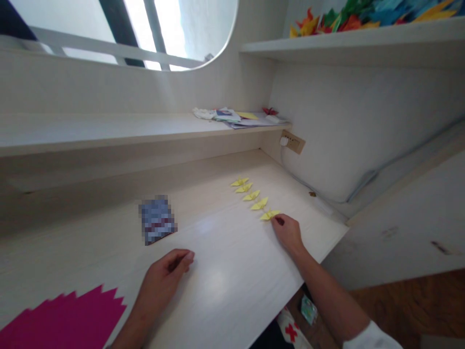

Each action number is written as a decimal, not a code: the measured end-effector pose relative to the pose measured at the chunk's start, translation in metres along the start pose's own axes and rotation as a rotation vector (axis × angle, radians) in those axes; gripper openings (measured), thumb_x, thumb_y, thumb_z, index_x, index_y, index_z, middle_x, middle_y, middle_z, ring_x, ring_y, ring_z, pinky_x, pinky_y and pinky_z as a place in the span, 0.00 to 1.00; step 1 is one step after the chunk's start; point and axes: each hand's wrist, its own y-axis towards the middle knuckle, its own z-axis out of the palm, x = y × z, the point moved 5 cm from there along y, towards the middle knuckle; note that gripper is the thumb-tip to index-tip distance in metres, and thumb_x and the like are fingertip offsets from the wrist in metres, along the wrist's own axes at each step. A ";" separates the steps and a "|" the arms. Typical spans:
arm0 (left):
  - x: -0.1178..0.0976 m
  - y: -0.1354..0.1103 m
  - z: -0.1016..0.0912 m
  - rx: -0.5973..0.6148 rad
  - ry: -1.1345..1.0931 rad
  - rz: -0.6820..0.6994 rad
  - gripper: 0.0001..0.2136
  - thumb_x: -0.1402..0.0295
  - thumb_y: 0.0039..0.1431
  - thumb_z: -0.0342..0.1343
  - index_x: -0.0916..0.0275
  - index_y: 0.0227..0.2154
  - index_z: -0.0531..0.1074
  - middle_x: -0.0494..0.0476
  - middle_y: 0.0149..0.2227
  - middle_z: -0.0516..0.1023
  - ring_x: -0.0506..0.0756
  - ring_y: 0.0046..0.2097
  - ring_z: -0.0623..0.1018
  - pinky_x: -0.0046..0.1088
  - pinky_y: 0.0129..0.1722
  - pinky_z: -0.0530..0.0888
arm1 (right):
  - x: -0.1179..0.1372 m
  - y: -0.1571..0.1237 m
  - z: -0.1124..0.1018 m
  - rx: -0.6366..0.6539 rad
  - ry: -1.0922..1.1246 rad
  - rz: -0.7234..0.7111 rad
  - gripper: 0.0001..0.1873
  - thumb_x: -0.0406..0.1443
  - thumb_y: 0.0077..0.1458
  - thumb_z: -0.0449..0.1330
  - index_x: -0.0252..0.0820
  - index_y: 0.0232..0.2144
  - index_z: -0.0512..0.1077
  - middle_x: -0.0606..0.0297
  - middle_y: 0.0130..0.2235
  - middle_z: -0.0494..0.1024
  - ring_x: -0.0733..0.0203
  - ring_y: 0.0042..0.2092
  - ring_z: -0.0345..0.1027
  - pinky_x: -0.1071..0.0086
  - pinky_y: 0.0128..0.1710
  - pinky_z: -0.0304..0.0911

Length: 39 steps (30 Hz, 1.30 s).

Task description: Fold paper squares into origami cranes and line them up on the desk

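My right hand (288, 233) has its fingers pinched at the near end of a yellow paper crane (269, 215) on the white desk (218, 310). Beyond it, several more yellow paper cranes (251, 196) stand in a slanting row that runs away toward the back. My left hand (163, 276) rests over the desk at the lower middle, thumb and fingers closed together, and nothing shows in them. Left of that wrist lie magenta sheets (72, 320) with a zigzag edge.
A small pixelated rectangle (158, 220) lies on the desk beyond my left hand. Papers (232, 116) sit on the low shelf. Colourful folded paper (345, 19) fills the upper shelf. A grey cable (358, 189) runs along the right wall from a socket (296, 142).
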 end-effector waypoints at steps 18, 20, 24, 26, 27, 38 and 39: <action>-0.044 -0.020 -0.011 0.063 0.097 0.097 0.10 0.60 0.54 0.53 0.57 0.28 0.76 0.53 0.28 0.78 0.56 0.31 0.74 0.28 0.31 0.67 | 0.102 -0.049 0.029 0.384 0.235 -0.350 0.11 0.40 0.52 0.55 0.42 0.34 0.75 0.60 0.34 0.78 0.59 0.31 0.70 0.68 0.31 0.64; -0.045 -0.032 -0.012 -0.004 0.086 0.105 0.09 0.61 0.53 0.54 0.57 0.28 0.77 0.54 0.29 0.78 0.56 0.31 0.74 0.28 0.31 0.67 | 0.134 -0.055 0.052 0.496 0.262 -0.447 0.11 0.40 0.52 0.56 0.43 0.33 0.75 0.61 0.32 0.78 0.59 0.31 0.70 0.68 0.32 0.64; -0.020 -0.069 -0.032 -0.256 0.061 0.032 0.07 0.63 0.51 0.57 0.58 0.30 0.78 0.57 0.31 0.78 0.57 0.32 0.74 0.31 0.33 0.68 | 0.172 -0.055 0.103 0.588 0.228 -0.521 0.10 0.39 0.52 0.56 0.44 0.33 0.76 0.61 0.32 0.79 0.58 0.32 0.70 0.67 0.34 0.63; -0.002 -0.092 -0.050 -0.393 0.130 -0.031 0.07 0.64 0.52 0.57 0.59 0.31 0.77 0.58 0.32 0.78 0.56 0.32 0.74 0.31 0.34 0.68 | 0.179 -0.055 0.120 0.557 0.164 -0.544 0.11 0.38 0.53 0.54 0.44 0.33 0.76 0.60 0.33 0.79 0.57 0.34 0.71 0.67 0.35 0.62; 0.007 -0.103 -0.060 -0.461 0.182 -0.050 0.07 0.65 0.52 0.56 0.59 0.32 0.77 0.58 0.33 0.78 0.56 0.33 0.74 0.32 0.36 0.69 | 0.180 -0.055 0.126 0.534 0.130 -0.545 0.11 0.37 0.53 0.53 0.44 0.34 0.75 0.60 0.33 0.79 0.57 0.34 0.71 0.67 0.34 0.62; 0.069 -0.136 -0.121 -0.621 0.753 -0.306 0.19 0.59 0.55 0.53 0.67 0.45 0.71 0.65 0.41 0.72 0.62 0.46 0.70 0.40 0.48 0.64 | 0.169 -0.059 0.130 0.554 0.138 -0.590 0.13 0.41 0.54 0.52 0.44 0.35 0.75 0.63 0.36 0.78 0.58 0.34 0.70 0.66 0.36 0.62; 0.071 -0.134 -0.121 -0.618 0.762 -0.316 0.20 0.58 0.55 0.53 0.67 0.45 0.70 0.66 0.41 0.71 0.62 0.46 0.70 0.39 0.48 0.64 | 0.169 -0.059 0.130 0.560 0.145 -0.593 0.13 0.41 0.54 0.52 0.44 0.35 0.75 0.63 0.35 0.78 0.59 0.34 0.70 0.66 0.36 0.62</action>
